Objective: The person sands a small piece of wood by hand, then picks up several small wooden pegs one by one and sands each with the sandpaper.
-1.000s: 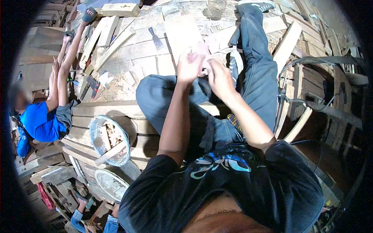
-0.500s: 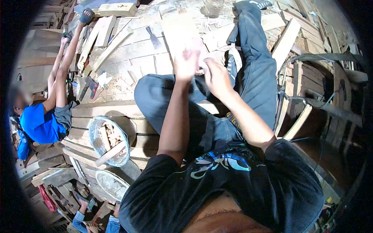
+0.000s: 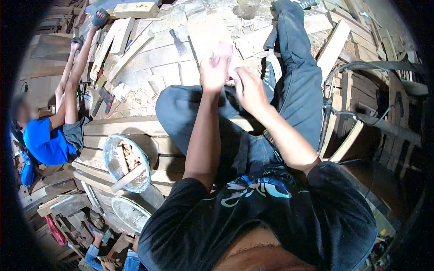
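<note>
My left hand [image 3: 214, 72] is closed around a small pinkish flat piece [image 3: 224, 48], whose exact kind I cannot make out in the glare. It lies over a pale, brightly lit wooden board [image 3: 205, 31] that slants away in front of me. Fingers curled, my right hand [image 3: 250, 91] grips the near end of the board, close to my left hand. Between the hands, glare washes out the board's near end. A chisel-like tool with a broad blade [image 3: 178, 44] lies on the floor left of the board. Beside my outstretched leg is a dark-handled tool [image 3: 270, 39].
A bucket [image 3: 146, 174] of wood scraps stands at my left, with another round container [image 3: 129, 211] near it. Planks [image 3: 333, 45] and shavings are strewn about. A person in a blue shirt [image 3: 47, 142] sits at far left. Dark cables [image 3: 368, 67] hang at right.
My left hand has shifted slightly toward me, and the pinkish piece shows more clearly beyond its fingers. My right hand stays nearly in place.
</note>
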Demonstrator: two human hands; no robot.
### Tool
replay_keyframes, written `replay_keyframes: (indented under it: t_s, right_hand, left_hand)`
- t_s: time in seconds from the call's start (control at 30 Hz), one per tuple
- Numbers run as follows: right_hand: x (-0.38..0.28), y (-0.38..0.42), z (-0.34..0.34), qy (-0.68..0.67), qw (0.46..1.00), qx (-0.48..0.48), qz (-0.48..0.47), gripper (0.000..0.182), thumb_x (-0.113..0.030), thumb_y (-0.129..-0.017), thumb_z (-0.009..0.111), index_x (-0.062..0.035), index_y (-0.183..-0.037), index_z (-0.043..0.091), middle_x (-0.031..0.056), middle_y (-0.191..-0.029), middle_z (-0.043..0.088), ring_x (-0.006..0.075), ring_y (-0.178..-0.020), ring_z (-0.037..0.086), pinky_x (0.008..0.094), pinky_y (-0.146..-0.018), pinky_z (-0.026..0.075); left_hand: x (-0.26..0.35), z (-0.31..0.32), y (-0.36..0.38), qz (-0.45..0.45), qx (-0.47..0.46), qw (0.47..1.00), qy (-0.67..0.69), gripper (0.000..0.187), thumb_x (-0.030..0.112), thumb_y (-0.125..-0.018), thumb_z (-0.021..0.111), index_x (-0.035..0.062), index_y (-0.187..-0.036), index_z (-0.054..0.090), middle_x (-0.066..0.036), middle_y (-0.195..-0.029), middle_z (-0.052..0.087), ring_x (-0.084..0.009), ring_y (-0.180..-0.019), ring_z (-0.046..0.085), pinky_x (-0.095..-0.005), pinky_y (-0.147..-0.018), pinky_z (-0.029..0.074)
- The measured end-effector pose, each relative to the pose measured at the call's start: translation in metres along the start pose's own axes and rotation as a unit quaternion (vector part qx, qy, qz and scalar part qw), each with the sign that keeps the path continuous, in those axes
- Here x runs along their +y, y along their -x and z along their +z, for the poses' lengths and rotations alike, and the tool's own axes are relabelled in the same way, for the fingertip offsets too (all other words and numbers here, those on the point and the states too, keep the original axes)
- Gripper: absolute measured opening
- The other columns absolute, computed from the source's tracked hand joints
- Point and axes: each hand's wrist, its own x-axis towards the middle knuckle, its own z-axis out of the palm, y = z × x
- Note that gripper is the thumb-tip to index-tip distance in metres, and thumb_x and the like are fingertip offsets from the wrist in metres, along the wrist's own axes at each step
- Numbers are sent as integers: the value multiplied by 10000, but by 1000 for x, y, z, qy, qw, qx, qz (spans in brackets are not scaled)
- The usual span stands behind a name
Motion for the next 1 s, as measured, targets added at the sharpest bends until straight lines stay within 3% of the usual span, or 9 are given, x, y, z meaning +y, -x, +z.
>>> replay_keyframes:
  t_s: [0.13, 0.23, 0.37, 0.47, 0.6, 0.7, 0.83, 0.93, 1.0]
  right_hand:
    - [10, -9, -4, 7, 999, 49, -1, 119, -7, -869, 584, 8, -986, 572, 266, -796, 631, 460, -780, 636, 518, -676, 502]
    - [1, 4, 1, -21, 1000, 23, -3, 112, -28, -882, 577, 11, -987, 575, 253, -836, 647, 459, -796, 643, 516, -688, 504]
    - [8, -10, -6, 8, 999, 44, 9, 158, -15, -867, 586, 8, -1023, 580, 271, -848, 643, 468, -820, 642, 521, -696, 506]
    - [0, 1, 0, -11, 1000, 21, 0, 174, -10, -866, 584, 7, -1040, 580, 274, -845, 643, 466, -823, 642, 522, -695, 509]
    - [14, -8, -5, 4, 999, 36, 14, 169, -18, -868, 583, 2, -1036, 580, 273, -822, 634, 459, -804, 643, 521, -690, 509]
    - [6, -2, -2, 13, 999, 32, -6, 171, -15, -880, 573, 14, -1048, 582, 262, -838, 641, 448, -799, 650, 495, -687, 516]
    - [9, -8, -7, 16, 999, 41, 6, 198, 0, -856, 574, 3, -1053, 567, 260, -822, 633, 452, -804, 640, 507, -698, 511]
    - [1, 1, 0, -6, 1000, 14, -11, 204, 2, -848, 583, 2, -1051, 567, 262, -821, 631, 450, -824, 639, 512, -718, 507]
    - [6, -4, -1, 12, 999, 38, 4, 190, 4, -848, 581, 3, -1037, 573, 261, -838, 636, 457, -820, 640, 509, -711, 511]
  left_hand:
    - [-17, 5, -4, 153, -76, 984, -42, 129, 142, -956, 645, 36, -960, 571, 5, -736, 596, -47, -603, 521, -234, -488, 411]
    - [-22, 1, -10, 22, -31, 999, 15, 130, 146, -963, 647, 31, -994, 596, 6, -757, 604, -49, -626, 523, -239, -513, 419]
    - [-7, 4, 0, 63, -104, 992, 26, 119, 135, -962, 648, 27, -958, 598, 1, -754, 609, -40, -625, 516, -228, -504, 400]
    - [-9, 4, -5, 42, -12, 999, 26, 134, 131, -943, 642, 3, -935, 602, -9, -734, 606, -71, -605, 522, -252, -509, 429]
    - [-5, 3, 3, 61, -94, 994, -12, 141, 118, -936, 639, -16, -975, 614, -41, -768, 637, -111, -656, 573, -284, -572, 469]
    - [-12, 1, -7, 66, 8, 990, -121, 159, 104, -925, 645, -28, -1009, 617, -42, -800, 641, -130, -687, 590, -306, -617, 488]
    - [-6, 4, 2, 94, -107, 989, 45, 153, 120, -929, 636, -25, -976, 620, -52, -768, 632, -102, -639, 581, -274, -530, 467]
    - [10, 0, 3, -19, -26, 999, -32, 159, 130, -931, 646, -19, -981, 621, -33, -750, 619, -84, -616, 565, -244, -493, 438]
    - [-8, 5, -1, 50, -35, 998, -2, 162, 138, -933, 650, -13, -981, 619, -26, -721, 603, -87, -581, 555, -256, -474, 433]
